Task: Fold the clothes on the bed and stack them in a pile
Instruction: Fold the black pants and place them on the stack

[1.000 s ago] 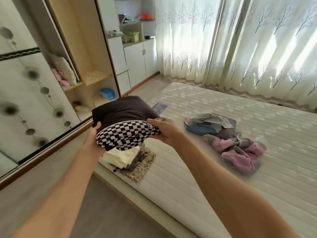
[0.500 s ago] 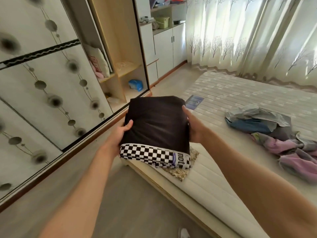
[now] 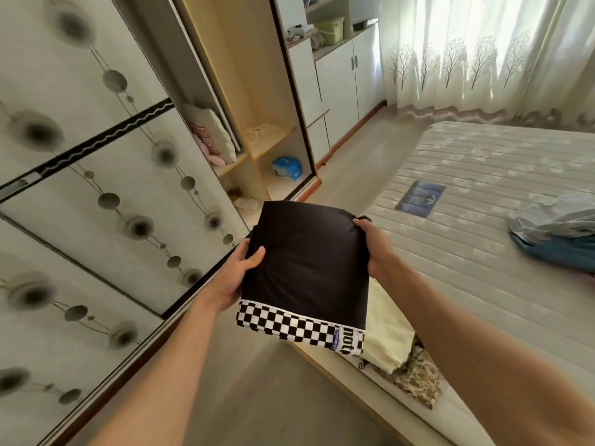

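— Status of hands?
— Left hand (image 3: 240, 275) and right hand (image 3: 373, 244) both grip the folded black garment (image 3: 306, 268).
— Location?
— Over the mattress (image 3: 483, 252) corner, above the folded pile (image 3: 399, 358).

Left of the grip: pale sliding wardrobe door (image 3: 96, 162) patterned with dark round spots on thin curving lines, crossed by a black wavy band. Beyond the grip, upward: open wardrobe section (image 3: 257, 101) in light wood, with a cream cushion (image 3: 211, 133) on one shelf, a blue packet (image 3: 287, 167) on the bottom shelf. Further back: white cabinets (image 3: 347, 82) with a green box (image 3: 330, 29) on top. Below the grip: pale wood-look floor (image 3: 257, 397). Right of the grip: bare quilted mattress (image 3: 489, 194) with a blue label (image 3: 420, 198). Far right, behind: sheer curtains (image 3: 467, 49) printed with bare trees, bright with daylight.
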